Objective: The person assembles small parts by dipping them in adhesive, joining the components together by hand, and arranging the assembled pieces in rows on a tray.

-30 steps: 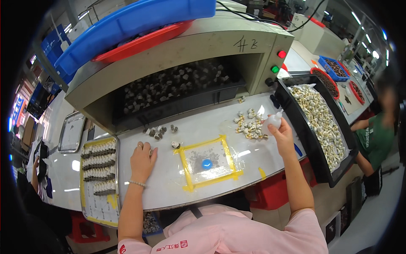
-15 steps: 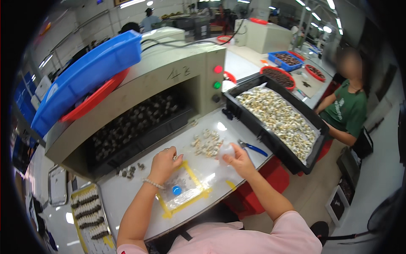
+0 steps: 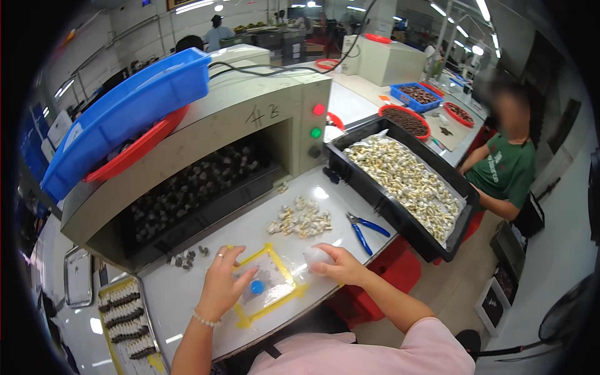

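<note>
Blue-handled pliers (image 3: 364,229) are lying on the bench beside a long black tray (image 3: 459,187) of pale parts. A blue tub (image 3: 119,115) is sitting in a red one (image 3: 134,150) atop the machine, and a person in green (image 3: 506,172) is sitting beyond.

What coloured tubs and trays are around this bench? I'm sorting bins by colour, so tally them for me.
Blue: 2, the big tub on the machine and a small tray far right.
Red: 3, one tray under the blue tub, two round ones far right.
Black: 1, the long tray.
Total: 6
</note>
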### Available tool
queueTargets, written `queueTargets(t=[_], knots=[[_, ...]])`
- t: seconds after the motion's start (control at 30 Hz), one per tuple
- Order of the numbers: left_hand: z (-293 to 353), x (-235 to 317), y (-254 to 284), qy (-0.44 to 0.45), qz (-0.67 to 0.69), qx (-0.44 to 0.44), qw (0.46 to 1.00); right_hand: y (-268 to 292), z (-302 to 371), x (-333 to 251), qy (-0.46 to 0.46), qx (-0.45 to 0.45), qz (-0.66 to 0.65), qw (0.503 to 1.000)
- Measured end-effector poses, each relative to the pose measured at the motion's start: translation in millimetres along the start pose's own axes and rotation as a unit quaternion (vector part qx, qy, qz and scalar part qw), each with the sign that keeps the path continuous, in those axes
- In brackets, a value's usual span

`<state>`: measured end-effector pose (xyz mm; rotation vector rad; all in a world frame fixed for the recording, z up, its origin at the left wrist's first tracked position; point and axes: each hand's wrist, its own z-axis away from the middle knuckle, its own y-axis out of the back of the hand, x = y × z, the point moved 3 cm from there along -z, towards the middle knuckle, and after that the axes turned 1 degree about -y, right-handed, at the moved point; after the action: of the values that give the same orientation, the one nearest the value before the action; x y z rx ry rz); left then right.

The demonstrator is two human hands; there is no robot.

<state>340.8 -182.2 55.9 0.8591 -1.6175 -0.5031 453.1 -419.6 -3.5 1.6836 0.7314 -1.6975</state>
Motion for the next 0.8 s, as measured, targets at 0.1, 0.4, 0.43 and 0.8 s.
queueTargets(t=[0.1, 0.4, 0.43, 0.8], knots=[[59, -19, 19, 0.032, 0.040, 0.060, 0.997, -15, -10, -9, 0.012, -0.045, 0.130, 0.990], [165, -90, 33, 0.149, 0.080, 0.363, 0.916, -55, -37, -19, 0.037, -0.127, 0.321, 0.938], [160, -90, 33, 0.136, 0.063, 0.364, 0.919, -59, -39, -19, 0.026, -0.144, 0.318, 0.937], [153, -86, 36, 0.091, 0.038, 0.353, 0.930, -78, -45, -39, 0.044, -0.180, 0.533, 0.826]])
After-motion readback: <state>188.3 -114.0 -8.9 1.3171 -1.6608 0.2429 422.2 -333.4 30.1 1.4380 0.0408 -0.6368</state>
